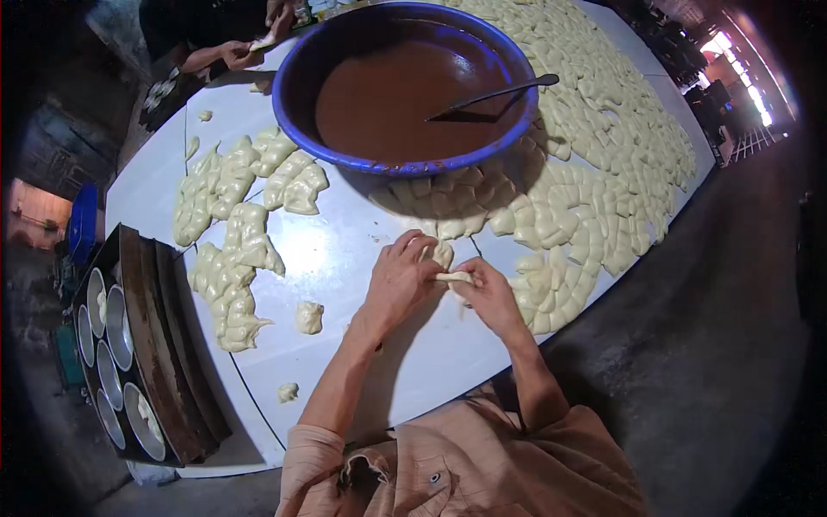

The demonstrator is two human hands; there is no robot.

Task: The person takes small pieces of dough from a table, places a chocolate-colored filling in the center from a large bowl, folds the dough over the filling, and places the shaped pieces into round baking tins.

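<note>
A small strip of pale dough (454, 277) is stretched between my two hands, just above the white table (301, 258). My left hand (403, 274) is closed on one end, and the fingers of my right hand (488, 293) pinch the other. Right behind the left fingers lies another lump of dough (441, 253). Many flattened dough pieces (594, 207) cover the right side of the table, lying close against each other. More dough pieces (231, 258) are spread in a patch to the left. A lone dough lump (309, 317) sits left of my left forearm.
Beyond my hands stands a large blue basin (405, 164) of brown filling (388, 95), a dark-handled utensil (500, 95) resting in it. At the left edge, a dark tray (142, 345) carries several round metal tins (108, 375). Across the table, another person's hand (239, 55) holds some dough.
</note>
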